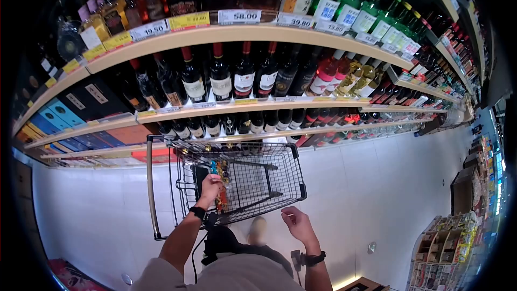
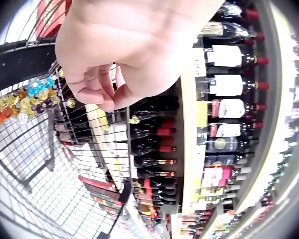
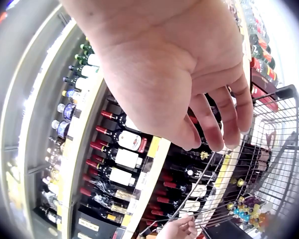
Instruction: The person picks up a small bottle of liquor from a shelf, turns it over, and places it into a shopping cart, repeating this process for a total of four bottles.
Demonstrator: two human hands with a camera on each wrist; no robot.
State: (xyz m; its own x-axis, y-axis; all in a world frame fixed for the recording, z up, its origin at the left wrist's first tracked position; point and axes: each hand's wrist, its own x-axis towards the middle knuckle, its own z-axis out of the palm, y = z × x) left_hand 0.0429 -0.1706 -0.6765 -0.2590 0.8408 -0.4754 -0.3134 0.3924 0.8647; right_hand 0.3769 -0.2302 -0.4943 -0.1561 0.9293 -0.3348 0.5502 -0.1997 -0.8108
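Note:
My left hand hangs over the handle end of a black wire shopping cart. Beside it in the cart lies a row of small, brightly coloured bottle-like items, blue, gold and orange. In the left wrist view its fingers curl loosely in toward the thumb, and nothing shows between them. My right hand is held outside the cart, just off its near right corner. The right wrist view shows its fingers slightly bent and spread, holding nothing.
Shelves of wine bottles run along the far side of the cart, with green bottles on the upper shelf. Boxed goods fill the left end. A low display rack stands at the right on the pale tiled floor.

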